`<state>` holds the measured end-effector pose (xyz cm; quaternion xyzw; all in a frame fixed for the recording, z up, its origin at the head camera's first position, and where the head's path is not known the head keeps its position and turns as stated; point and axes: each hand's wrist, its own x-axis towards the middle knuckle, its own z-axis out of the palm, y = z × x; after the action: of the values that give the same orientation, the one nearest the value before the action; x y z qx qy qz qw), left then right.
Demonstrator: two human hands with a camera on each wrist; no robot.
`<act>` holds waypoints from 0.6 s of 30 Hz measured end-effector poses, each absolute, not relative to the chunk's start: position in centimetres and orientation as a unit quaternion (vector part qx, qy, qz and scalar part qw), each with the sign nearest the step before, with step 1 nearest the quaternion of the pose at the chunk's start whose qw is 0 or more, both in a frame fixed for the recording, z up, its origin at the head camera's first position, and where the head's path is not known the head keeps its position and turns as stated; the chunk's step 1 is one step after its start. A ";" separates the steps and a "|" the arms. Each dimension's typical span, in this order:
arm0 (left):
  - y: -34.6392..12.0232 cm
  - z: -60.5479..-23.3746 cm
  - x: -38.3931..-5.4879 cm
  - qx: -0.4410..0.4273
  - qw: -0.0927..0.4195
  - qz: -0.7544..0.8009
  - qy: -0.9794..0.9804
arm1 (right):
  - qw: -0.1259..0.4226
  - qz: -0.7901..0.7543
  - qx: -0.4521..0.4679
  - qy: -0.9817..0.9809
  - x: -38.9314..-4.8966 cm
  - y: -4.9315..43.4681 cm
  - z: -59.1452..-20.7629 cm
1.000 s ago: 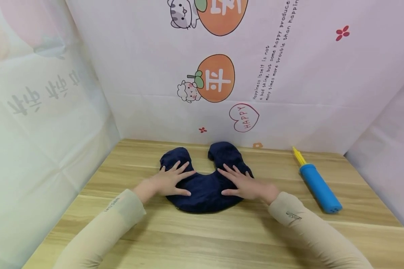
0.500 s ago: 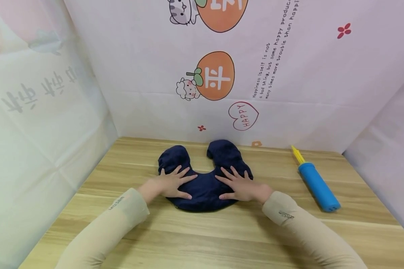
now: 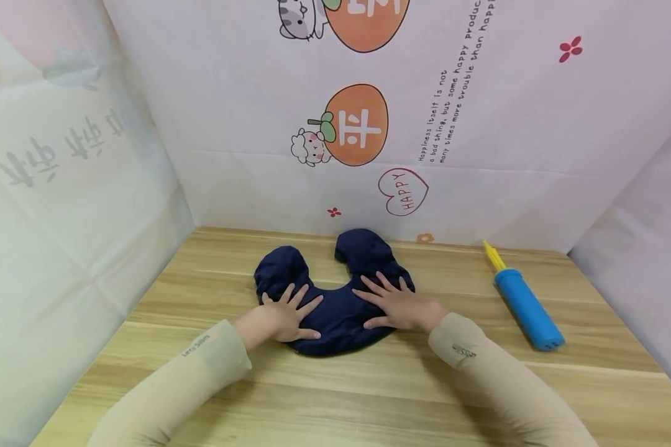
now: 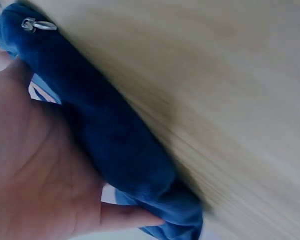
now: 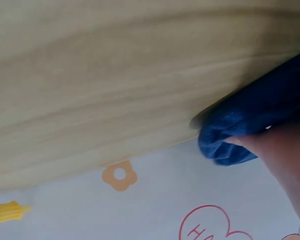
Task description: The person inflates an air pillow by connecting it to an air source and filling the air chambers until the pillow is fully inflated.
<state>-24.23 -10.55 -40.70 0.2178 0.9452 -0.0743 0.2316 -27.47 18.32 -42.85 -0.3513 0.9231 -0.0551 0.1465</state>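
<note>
A dark navy U-shaped neck pillow (image 3: 335,323) lies on the wooden table with its opening toward the back wall. Spread over its left side is my left hand (image 3: 282,316), fingers straight and fanned, palm down. My right hand (image 3: 399,307) rests on the right side in the same way, fingers apart. In the left wrist view, a metal zipper pull (image 4: 39,25) shows on the pillow's outer edge, and the left palm (image 4: 45,165) is beside the fabric. The right wrist view catches part of the right hand (image 5: 284,155) against the pillow's end.
A blue hand pump (image 3: 528,308) with a yellow nozzle (image 3: 494,256) lies on the right of the wooden table (image 3: 335,403). A printed white cloth (image 3: 246,186) hangs behind the table, with more cloth at both sides.
The pillow has shifted slightly left and turned a little, its left end coming nearer. Both hands have moved slightly left with it, fingers still spread. The pump has stayed in place on the table.
</note>
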 end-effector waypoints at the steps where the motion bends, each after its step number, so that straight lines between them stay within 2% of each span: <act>1: -10.4 -40.8 -24.0 0.210 0.232 -0.075 0.947 | 0.145 -0.054 -0.354 0.922 -27.6 18.4 -42.8; 7: -9.6 -41.6 -23.5 0.171 0.227 -0.075 0.956 | 0.151 -0.041 -0.360 0.920 -28.6 18.4 -42.7; 18: -9.1 -41.0 -21.9 0.148 0.228 -0.072 0.960 | 0.152 -0.039 -0.364 0.918 -29.3 17.9 -42.4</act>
<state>-21.92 -9.12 -40.99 0.1480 0.9597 -0.0718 0.2280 -29.31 17.90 -42.40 -0.3643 0.9180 -0.0388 0.1519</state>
